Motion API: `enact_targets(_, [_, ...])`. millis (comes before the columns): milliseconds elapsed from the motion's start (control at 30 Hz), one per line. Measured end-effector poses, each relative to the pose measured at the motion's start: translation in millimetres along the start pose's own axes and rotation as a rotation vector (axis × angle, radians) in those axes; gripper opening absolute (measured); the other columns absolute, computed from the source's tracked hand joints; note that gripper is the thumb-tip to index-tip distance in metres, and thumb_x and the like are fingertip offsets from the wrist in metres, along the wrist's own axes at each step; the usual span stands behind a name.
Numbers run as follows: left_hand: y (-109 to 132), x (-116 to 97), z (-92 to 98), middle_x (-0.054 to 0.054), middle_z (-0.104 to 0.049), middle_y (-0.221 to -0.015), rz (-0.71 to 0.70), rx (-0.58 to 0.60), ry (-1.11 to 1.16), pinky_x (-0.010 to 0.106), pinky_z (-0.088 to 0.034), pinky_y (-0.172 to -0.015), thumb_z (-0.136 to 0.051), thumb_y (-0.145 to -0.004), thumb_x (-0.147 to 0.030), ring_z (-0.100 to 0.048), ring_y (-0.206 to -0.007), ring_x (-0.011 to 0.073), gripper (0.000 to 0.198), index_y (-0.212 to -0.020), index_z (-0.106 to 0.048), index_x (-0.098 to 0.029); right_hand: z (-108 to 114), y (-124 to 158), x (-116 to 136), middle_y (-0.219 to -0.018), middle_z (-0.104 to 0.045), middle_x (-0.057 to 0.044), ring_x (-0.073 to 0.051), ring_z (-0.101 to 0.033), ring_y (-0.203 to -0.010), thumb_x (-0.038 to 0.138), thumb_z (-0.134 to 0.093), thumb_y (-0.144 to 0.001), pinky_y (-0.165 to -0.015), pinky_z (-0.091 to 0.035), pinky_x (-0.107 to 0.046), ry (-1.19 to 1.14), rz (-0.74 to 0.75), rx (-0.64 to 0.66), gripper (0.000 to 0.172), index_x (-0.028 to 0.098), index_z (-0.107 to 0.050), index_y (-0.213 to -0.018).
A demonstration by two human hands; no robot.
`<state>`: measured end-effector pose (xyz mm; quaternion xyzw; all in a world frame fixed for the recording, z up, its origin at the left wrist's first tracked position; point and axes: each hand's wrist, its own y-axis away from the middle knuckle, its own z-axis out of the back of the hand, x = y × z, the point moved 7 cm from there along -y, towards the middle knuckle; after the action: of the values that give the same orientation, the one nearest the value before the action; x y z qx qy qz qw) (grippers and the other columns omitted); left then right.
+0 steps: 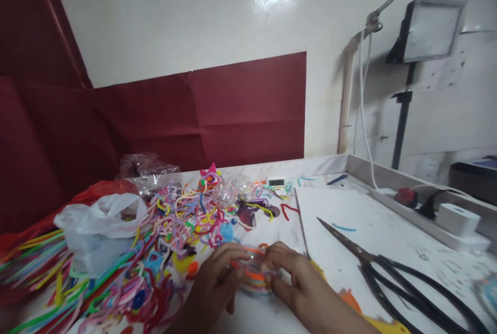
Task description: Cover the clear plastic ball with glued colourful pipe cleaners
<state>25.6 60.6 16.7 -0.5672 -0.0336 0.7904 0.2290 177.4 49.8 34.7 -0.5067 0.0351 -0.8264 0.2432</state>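
Both my hands meet low in the middle of the view over a white table [373, 225]. My left hand [217, 282] and my right hand [295, 277] have their fingers curled and pinched round a small clear round thing wrapped with orange, pink and blue pipe cleaners [252, 272]. A tangled heap of coloured pipe cleaners [182, 220] lies just beyond and to the left of my left hand.
Large black scissors [392, 277] lie open-handled to the right of my right hand. A white plastic bag [97, 230] and straight pipe cleaners sit at the left. A power strip with a white adapter [454, 220] runs along the right edge. A lamp on a stand [427, 33] is behind.
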Motion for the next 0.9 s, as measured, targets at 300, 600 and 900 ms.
enact_targets(300, [-2,-8,4.4,-0.004,-0.049,-0.073,0.07,-0.006,0.037,0.014,-0.026,-0.035,-0.054,-0.087,-0.038,-0.037,-0.038,0.0006,0.021,-0.082,-0.061,-0.018,-1,2,1,-0.087,-0.056,-0.003,-0.022,-0.055,-0.087,0.022,-0.049,-0.08,-0.08,-0.041,-0.037,-0.142,-0.039,0.047,0.007,0.02,-0.055,-0.077])
enact_targets(600, [-2,0,8.9,-0.014,-0.034,-0.036,0.178,-0.076,0.233,0.015,-0.017,-0.033,-0.06,-0.078,-0.049,-0.025,-0.03,0.004,0.036,-0.094,-0.061,-0.016,3,-2,0,-0.088,-0.059,-0.004,-0.022,-0.054,-0.089,0.028,-0.053,-0.081,-0.082,-0.038,-0.036,-0.236,-0.047,0.072,0.011,0.02,-0.057,-0.075])
enact_targets(900, [-3,14,64.5,-0.01,-0.043,-0.041,0.074,-0.616,0.27,0.017,-0.03,-0.039,-0.057,-0.08,-0.048,-0.038,-0.036,0.0069,0.032,-0.078,-0.062,-0.016,8,-5,-21,-0.066,-0.063,0.001,-0.014,-0.052,-0.065,0.032,-0.07,-0.072,-0.069,-0.035,-0.027,-0.806,-0.195,0.009,0.017,0.016,-0.066,-0.071])
